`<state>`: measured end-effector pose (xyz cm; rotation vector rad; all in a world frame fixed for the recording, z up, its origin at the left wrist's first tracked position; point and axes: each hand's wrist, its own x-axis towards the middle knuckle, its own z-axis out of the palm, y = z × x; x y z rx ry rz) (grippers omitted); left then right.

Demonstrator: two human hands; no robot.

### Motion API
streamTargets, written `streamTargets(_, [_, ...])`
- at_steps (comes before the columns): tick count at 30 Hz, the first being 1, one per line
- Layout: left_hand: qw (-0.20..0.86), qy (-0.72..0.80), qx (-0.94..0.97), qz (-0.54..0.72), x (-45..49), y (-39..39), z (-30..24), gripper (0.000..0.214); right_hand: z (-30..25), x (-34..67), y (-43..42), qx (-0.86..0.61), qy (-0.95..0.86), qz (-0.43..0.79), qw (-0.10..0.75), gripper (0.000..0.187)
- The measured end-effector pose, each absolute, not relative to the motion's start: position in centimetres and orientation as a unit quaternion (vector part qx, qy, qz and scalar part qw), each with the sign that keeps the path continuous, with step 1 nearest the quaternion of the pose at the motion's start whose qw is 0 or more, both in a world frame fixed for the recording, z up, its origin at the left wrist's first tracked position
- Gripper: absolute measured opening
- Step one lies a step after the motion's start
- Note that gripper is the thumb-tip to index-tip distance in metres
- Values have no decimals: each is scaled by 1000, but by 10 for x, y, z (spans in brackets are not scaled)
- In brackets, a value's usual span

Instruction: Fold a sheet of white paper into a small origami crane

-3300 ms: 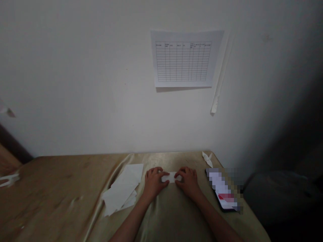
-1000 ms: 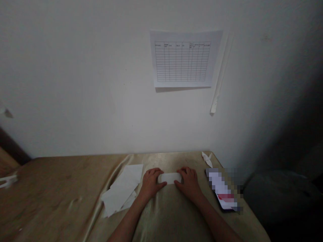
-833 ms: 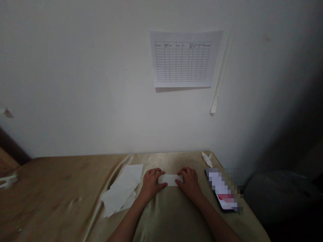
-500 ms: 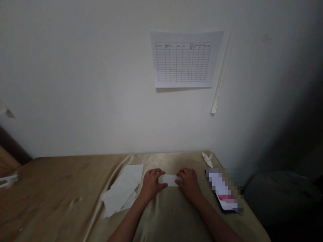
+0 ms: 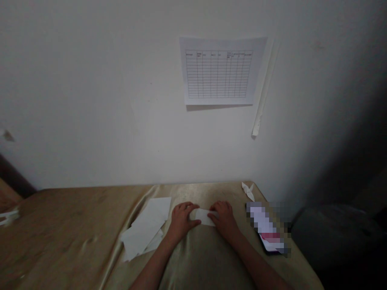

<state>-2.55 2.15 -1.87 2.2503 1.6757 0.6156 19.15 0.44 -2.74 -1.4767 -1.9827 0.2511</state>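
A small white folded piece of paper (image 5: 203,217) lies on the brown satiny cloth between my hands. My left hand (image 5: 183,218) holds its left end, with forefinger and thumb curved around to the two corners there. At the other end, my right hand (image 5: 224,218) grips the paper between thumb and fingers, hiding its right edge. The paper sits slightly tilted, its right side nearer to me. Beside my left forearm lies a loose stack of white paper sheets (image 5: 148,227).
A phone (image 5: 269,229), its screen partly pixelated, lies right of my right hand. Behind it is a small folded white paper piece (image 5: 248,191) near the table corner. A printed table sheet (image 5: 219,74) hangs on the wall. A dark rounded object (image 5: 335,229) stands beyond the right edge.
The small paper has turned slightly, its right end coming nearer to me. My right hand has shifted a little to the left; my left hand is almost unmoved.
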Motion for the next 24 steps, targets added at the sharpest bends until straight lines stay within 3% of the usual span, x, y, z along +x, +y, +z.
streamTargets(8, [132,578,772,228,-27,25,-29,63,-19,179,-1,-586,-746,65,310,14])
streamTargets(14, [116,569,776,245,-29,26,-34,45,-17,173,-2,-599,-743,40,295,17])
streamTargets(21, [114,569,777,245,-27,26,-29,55,-17,171,-2,-607,-742,22,282,18])
streamTargets(24, [115,559,788,232,-27,23,-22,46,-17,171,-2,-607,-742,21,285,19])
